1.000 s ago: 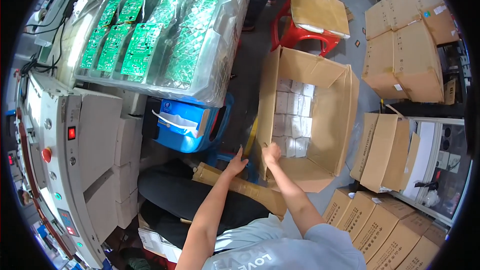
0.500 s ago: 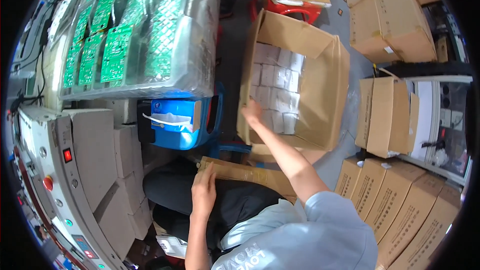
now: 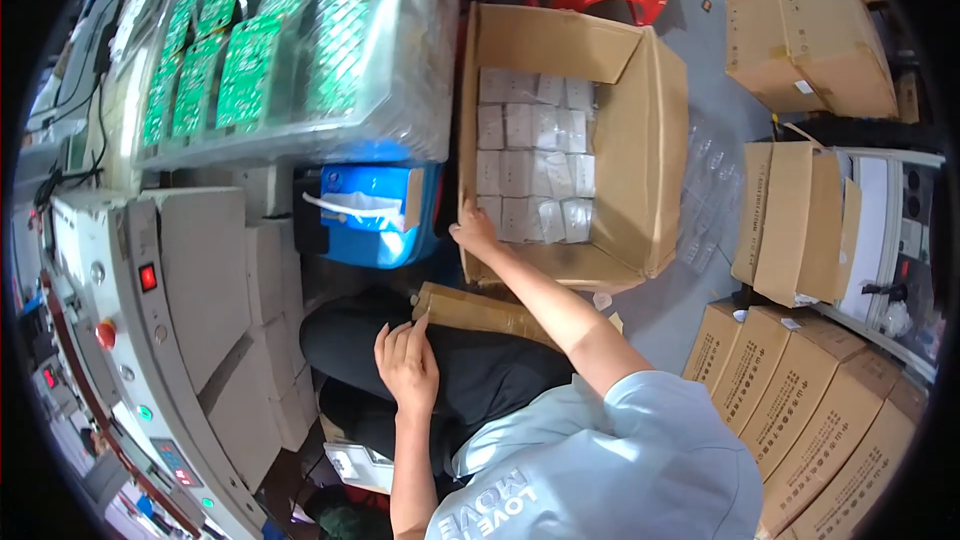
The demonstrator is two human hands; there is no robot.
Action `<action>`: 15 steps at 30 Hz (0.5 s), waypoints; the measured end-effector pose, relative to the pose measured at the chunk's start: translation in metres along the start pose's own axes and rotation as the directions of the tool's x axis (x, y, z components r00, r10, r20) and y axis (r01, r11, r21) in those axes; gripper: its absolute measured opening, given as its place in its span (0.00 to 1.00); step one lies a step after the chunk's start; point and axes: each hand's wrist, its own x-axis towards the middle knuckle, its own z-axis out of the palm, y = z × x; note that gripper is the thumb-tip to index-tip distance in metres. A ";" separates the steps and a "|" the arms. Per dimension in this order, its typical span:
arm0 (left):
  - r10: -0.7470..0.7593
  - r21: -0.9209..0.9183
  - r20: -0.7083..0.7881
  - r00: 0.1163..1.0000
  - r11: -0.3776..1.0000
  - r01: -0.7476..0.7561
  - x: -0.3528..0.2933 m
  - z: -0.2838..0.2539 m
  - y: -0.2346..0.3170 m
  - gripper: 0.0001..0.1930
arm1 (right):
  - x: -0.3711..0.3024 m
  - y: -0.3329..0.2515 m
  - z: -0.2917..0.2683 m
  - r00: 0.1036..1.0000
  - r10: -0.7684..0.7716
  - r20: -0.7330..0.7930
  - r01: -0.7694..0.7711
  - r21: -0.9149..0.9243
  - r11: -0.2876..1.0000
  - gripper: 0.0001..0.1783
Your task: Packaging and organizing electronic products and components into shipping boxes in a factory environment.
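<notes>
Right hand (image 3: 474, 227) grips the wall of an open carton (image 3: 655, 150)

The carton stands open in front of the person, just beyond the knees. White packs (image 3: 535, 155) sit in rows along its left side. The right hand is at the carton's left wall, near the closer corner, with its fingers curled and clamped on the edge; their tips are partly hidden.

The left hand (image 3: 408, 360) is over the black trousers (image 3: 480, 365), well apart from the carton, holding nothing visible. Its fingers are loosely bent and slightly apart. Near it, a cardboard strip (image 3: 490, 315) lies across the knees.

Left of the carton, a tissue box (image 3: 345, 182) rests on a blue stool (image 3: 385, 255). Beyond that is a clear tray (image 3: 405, 130) of green boards (image 3: 250, 70). A red stool (image 3: 650, 6) stands past the carton's far end, and clear film (image 3: 712, 190) lies just beside its right wall.
</notes>
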 end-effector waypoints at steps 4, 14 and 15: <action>-0.014 -0.004 -0.058 0.998 1.000 0.014 -0.008 -0.001 -0.008 0.13 | -0.055 -0.018 -0.012 0.924 0.125 0.361 -0.145 0.031 0.989 0.45; -0.038 -0.025 -0.175 0.984 0.999 0.034 -0.029 -0.008 -0.009 0.12 | -0.062 -0.022 0.004 0.921 0.021 0.389 -0.016 -0.016 1.000 0.43; -0.035 -0.027 -0.192 0.981 0.999 0.031 -0.032 -0.008 -0.011 0.12 | -0.064 -0.016 0.008 0.929 0.010 0.370 -0.001 -0.023 1.000 0.42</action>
